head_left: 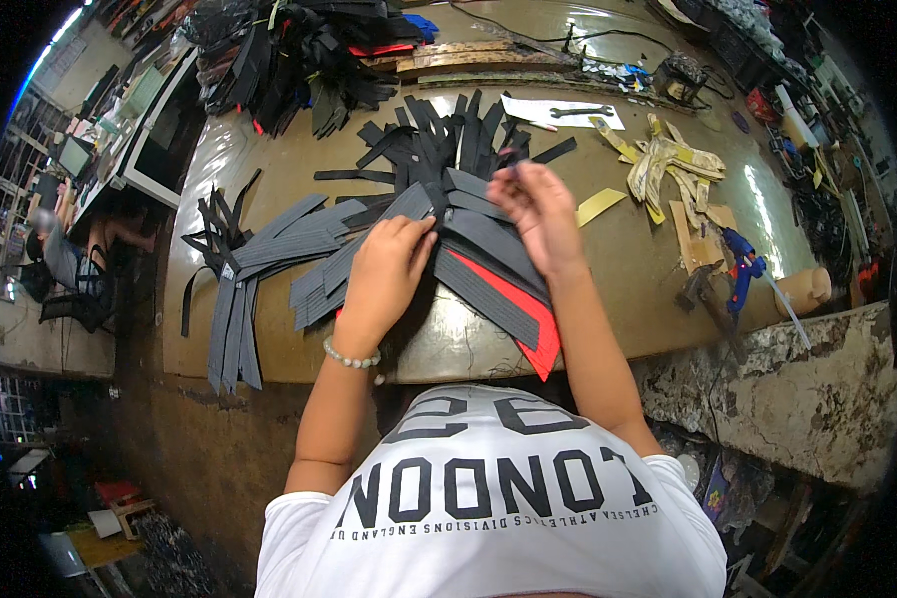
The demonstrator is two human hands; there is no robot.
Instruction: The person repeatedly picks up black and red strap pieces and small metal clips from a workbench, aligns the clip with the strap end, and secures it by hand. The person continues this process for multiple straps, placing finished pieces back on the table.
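My left hand, with a beaded bracelet at its wrist, has its fingers closed at the middle of a bundle of ribbed dark grey straps. The straps fan out toward me. A red strap lies beneath the grey ones on the right. My right hand is raised just beyond that bundle, its fingers curled together; a dark, blurred bit shows at the fingertips, too small to name. Past both hands spreads a heap of narrower black straps. Left of them lies another tied bundle of grey straps.
A large pile of black straps lies at the far left. A wrench rests on white paper. Yellow straps, a blue glue gun, a hammer and a cardboard roll lie to the right. Someone sits at far left.
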